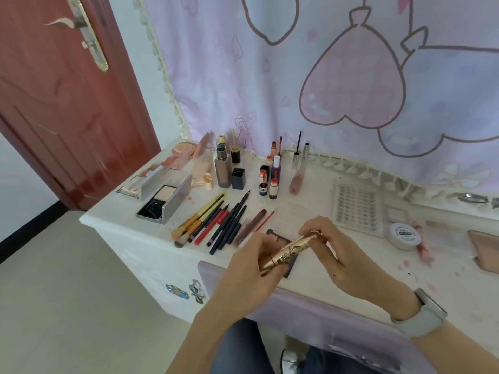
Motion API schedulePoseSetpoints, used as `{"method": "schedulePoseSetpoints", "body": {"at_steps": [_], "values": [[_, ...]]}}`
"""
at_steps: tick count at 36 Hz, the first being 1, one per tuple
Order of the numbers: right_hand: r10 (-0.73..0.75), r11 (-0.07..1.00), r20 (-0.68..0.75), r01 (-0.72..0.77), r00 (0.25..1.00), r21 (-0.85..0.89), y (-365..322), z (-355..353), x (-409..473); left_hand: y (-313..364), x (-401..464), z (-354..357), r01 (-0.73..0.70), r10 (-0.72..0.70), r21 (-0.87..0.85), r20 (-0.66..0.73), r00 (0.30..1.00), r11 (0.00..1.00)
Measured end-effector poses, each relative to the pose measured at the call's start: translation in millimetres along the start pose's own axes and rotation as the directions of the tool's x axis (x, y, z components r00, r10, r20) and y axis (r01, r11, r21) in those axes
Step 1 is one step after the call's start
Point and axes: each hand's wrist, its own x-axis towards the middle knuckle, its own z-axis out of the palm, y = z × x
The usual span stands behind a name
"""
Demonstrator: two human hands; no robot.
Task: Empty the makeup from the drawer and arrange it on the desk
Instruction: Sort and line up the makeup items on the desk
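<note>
Gold tube (287, 251) sits right in the middle of the frame, held in both hands just above the desk (310, 209). It's shiny, slim, tilted up to the right, with dark print along its side that's too small to read. Left hand (249, 268) is wrapped around the lower end, and the right hand (328, 248) pinches the upper end with its fingertips. Right wrist has a pale band (421, 315) on it.

Straight under the tube there's a dark palette (282, 242) lying flat on the desk, mostly hidden by the hands. Left of it, a fanned row of pencils and brushes (216, 221). Further up left, a silver compact (164, 197) is open, with a pale powder pan and a dark mirror inside. Behind the pencils stand bottles (224, 168) and small lip tubes (270, 179), all upright. To the right lies a clear lash tray (357, 209) filled with rows of lashes, then a round white jar (405, 234). Pink heart curtain (351, 85) fills the background.
</note>
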Motion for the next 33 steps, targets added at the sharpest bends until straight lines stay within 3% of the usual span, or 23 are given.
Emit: {"method": "schedulePoseSetpoints", "body": {"at_steps": [2,5,7,10,13,16,20,24,29,33], "values": [[0.020,0.999,-0.064,-0.017,0.998,0.044,7,-6,-6,0,-1,2,-0.011,0.010,-0.031,-0.047,0.999,0.999],[0.228,0.942,-0.137,-0.183,0.964,0.281,11,-10,-15,2,0,6,-0.040,0.031,-0.066,-0.131,0.991,0.997],[0.359,0.862,-0.079,-0.297,0.930,0.411,11,-8,-20,4,1,12,-0.057,0.051,-0.033,-0.161,0.986,0.998],[0.505,0.784,0.011,-0.464,0.863,0.412,14,-3,-26,8,2,24,-0.094,0.091,-0.006,-0.184,0.979,0.996],[0.610,0.682,-0.031,-0.505,0.792,0.530,16,-3,-31,8,1,35,-0.079,0.086,0.045,-0.186,0.979,0.996],[0.562,0.751,-0.150,-0.426,0.813,0.505,19,-7,-35,4,0,48,0.050,-0.050,-0.005,-0.191,0.980,0.999],[0.416,0.861,-0.134,-0.341,0.900,0.378,24,-15,-47,2,2,59,0.194,-0.211,-0.109,-0.182,0.960,0.975],[0.428,0.861,-0.148,-0.353,0.892,0.365,29,-21,-57,7,1,63,0.148,-0.170,-0.157,-0.136,0.976,0.976],[0.511,0.796,-0.188,-0.380,0.838,0.471,32,-22,-61,12,-2,70,0.011,-0.032,-0.232,-0.090,0.995,0.973],[0.487,0.815,-0.184,-0.367,0.854,0.449,32,-25,-66,12,-7,70,0.052,-0.070,-0.185,-0.095,0.993,0.981]]}}
